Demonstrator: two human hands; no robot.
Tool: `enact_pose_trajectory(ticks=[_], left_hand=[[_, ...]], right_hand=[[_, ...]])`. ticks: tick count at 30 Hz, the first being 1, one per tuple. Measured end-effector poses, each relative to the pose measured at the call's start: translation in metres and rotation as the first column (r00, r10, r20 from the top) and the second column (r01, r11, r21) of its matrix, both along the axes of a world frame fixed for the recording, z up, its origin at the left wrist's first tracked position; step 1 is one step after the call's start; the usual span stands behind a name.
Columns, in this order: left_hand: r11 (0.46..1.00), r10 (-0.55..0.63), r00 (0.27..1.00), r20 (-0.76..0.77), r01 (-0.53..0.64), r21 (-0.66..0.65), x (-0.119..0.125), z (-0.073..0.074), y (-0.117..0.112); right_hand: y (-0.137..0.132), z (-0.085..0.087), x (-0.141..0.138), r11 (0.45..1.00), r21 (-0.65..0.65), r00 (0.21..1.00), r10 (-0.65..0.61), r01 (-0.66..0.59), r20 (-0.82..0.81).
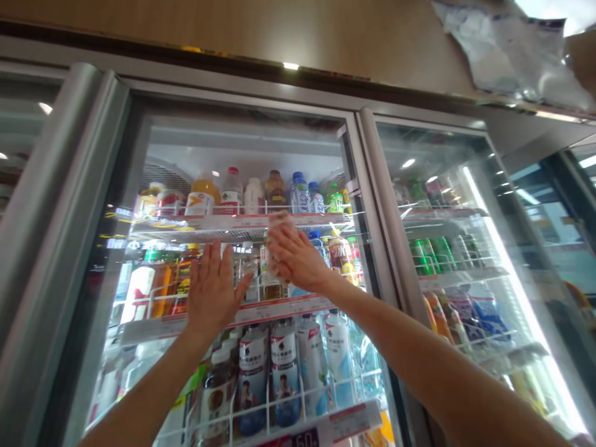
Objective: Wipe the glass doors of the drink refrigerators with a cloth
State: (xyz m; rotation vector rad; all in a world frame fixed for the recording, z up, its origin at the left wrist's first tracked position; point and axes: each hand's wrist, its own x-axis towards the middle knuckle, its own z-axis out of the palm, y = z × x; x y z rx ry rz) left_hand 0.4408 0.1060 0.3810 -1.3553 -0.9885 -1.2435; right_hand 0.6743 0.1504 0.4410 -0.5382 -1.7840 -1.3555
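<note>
Both arms reach up to the glass door (242, 139) of an upright drinks fridge. My left hand (214, 288) lies flat against the glass, fingers spread and pointing up, with nothing in it. To its right, my right hand (298, 254) presses a pale pinkish cloth (280, 222) to the glass, its fingers stretched over the cloth. Part of the cloth is hidden under the palm. Behind the glass, rows of bottles (284, 366) stand on wire-fronted shelves.
A metal door frame (386, 248) runs down right of the hands, beside another glass door with green cans (426, 256) behind it. Thick grey frame posts (60, 248) stand at left. Crumpled clear plastic (516, 56) hangs at the top right, over a wooden panel (233, 31).
</note>
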Motion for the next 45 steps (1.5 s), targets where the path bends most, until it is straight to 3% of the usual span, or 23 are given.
enact_pose_trajectory(ticks=[2, 3, 5, 7, 8, 10, 12, 14, 16, 18, 19, 20, 24, 26, 29, 31, 34, 36, 38, 42, 43, 44, 45], left_hand=[[1.0, -0.012, 1.0, -0.01, 0.012, 0.012, 0.002, 0.0, 0.001], [1.0, -0.013, 1.0, -0.013, 0.013, 0.017, 0.002, -0.001, 0.002], [1.0, -0.008, 1.0, -0.011, 0.008, 0.023, 0.001, -0.001, 0.002], [1.0, -0.005, 1.0, -0.008, 0.006, 0.021, 0.001, -0.001, 0.003], [1.0, -0.009, 1.0, -0.007, 0.009, 0.018, 0.001, -0.002, 0.002], [1.0, -0.023, 1.0, -0.006, 0.023, 0.011, 0.0, -0.002, 0.002], [0.999, -0.039, 0.999, -0.007, 0.039, 0.002, 0.0, -0.003, 0.001], [0.999, -0.049, 0.999, -0.011, 0.049, -0.005, -0.001, -0.003, 0.0], [0.999, -0.048, 0.999, -0.014, 0.048, -0.014, -0.001, -0.005, 0.0], [0.999, -0.043, 0.999, -0.019, 0.043, -0.017, -0.001, -0.006, 0.001], [0.999, -0.04, 0.999, -0.019, 0.04, -0.015, -0.001, -0.007, 0.001], [0.999, -0.037, 0.999, -0.019, 0.037, -0.011, -0.001, -0.008, 0.002], [1.0, -0.022, 1.0, -0.017, 0.022, -0.009, -0.001, -0.006, 0.003], [1.0, -0.019, 1.0, -0.017, 0.018, -0.009, -0.001, -0.003, 0.003], [1.0, -0.011, 1.0, -0.026, 0.011, -0.002, 0.001, -0.006, 0.001], [1.0, 0.003, 0.998, -0.062, -0.003, -0.005, 0.002, -0.023, -0.002], [0.999, 0.022, 0.985, -0.174, -0.028, -0.03, 0.0, -0.067, -0.008], [0.998, 0.028, 0.972, -0.234, -0.039, -0.041, -0.003, -0.098, -0.011], [0.998, 0.032, 0.969, -0.244, -0.044, -0.041, -0.006, -0.119, -0.013], [0.999, 0.001, 0.977, -0.215, -0.012, -0.051, -0.006, -0.128, -0.014], [0.998, -0.019, 0.979, -0.204, 0.006, -0.063, -0.005, -0.127, -0.015], [0.997, -0.041, 0.981, -0.191, 0.027, -0.076, -0.004, -0.128, -0.016], [0.995, -0.061, 0.983, -0.175, 0.046, -0.09, -0.003, -0.129, -0.016]], right_hand=[[-0.003, 0.004, 0.01, 1.0, 0.005, 1.0, -0.015, 0.015, 0.022], [-0.002, 0.012, 0.023, 1.0, 0.0, 0.996, -0.006, 0.006, -0.09], [0.001, 0.032, 0.047, 0.999, -0.015, 0.899, 0.02, -0.03, -0.438], [0.003, 0.049, 0.051, 0.998, -0.013, 0.826, 0.045, -0.063, -0.561], [0.002, 0.052, 0.043, 0.997, -0.017, 0.846, 0.049, -0.069, -0.53], [-0.003, 0.046, 0.014, 0.998, -0.034, 0.95, 0.037, -0.051, -0.31], [-0.01, 0.03, -0.01, 1.0, -0.028, 1.0, 0.01, -0.01, -0.018], [-0.014, 0.015, -0.01, 1.0, -0.008, 0.995, -0.023, 0.024, 0.094], [-0.014, 0.004, 0.014, 0.998, -0.018, 0.994, -0.054, 0.053, -0.1], [-0.009, -0.009, 0.045, 0.999, -0.023, 0.916, -0.053, 0.048, -0.397], [-0.006, -0.019, 0.057, 0.999, -0.005, 0.89, -0.034, 0.035, -0.454], [-0.004, -0.032, 0.065, 1.0, 0.017, 0.894, -0.011, 0.021, -0.447], [-0.002, -0.084, 0.075, 0.999, 0.032, 0.992, 0.0, 0.004, -0.125], [-0.003, -0.095, 0.077, 0.998, 0.046, 0.96, -0.021, 0.036, -0.279], [-0.004, -0.109, 0.077, 0.996, 0.047, 0.826, -0.035, 0.075, -0.562], [-0.008, -0.143, 0.073, 0.997, -0.014, 0.847, -0.068, 0.071, -0.527], [-0.021, -0.226, 0.068, 0.99, -0.118, 0.912, -0.116, 0.075, -0.394], [-0.028, -0.269, 0.071, 0.985, -0.143, 0.913, -0.144, 0.095, -0.381], [-0.029, -0.275, 0.077, 0.985, -0.143, 0.905, -0.146, 0.096, -0.4], [-0.017, -0.222, 0.083, 0.991, -0.117, 0.799, -0.124, 0.068, -0.588], [-0.016, -0.219, 0.083, 0.99, -0.126, 0.785, -0.13, 0.067, -0.606], [-0.017, -0.226, 0.083, 0.988, -0.137, 0.789, -0.138, 0.068, -0.599], [-0.02, -0.243, 0.082, 0.985, -0.155, 0.805, -0.15, 0.072, -0.574]])
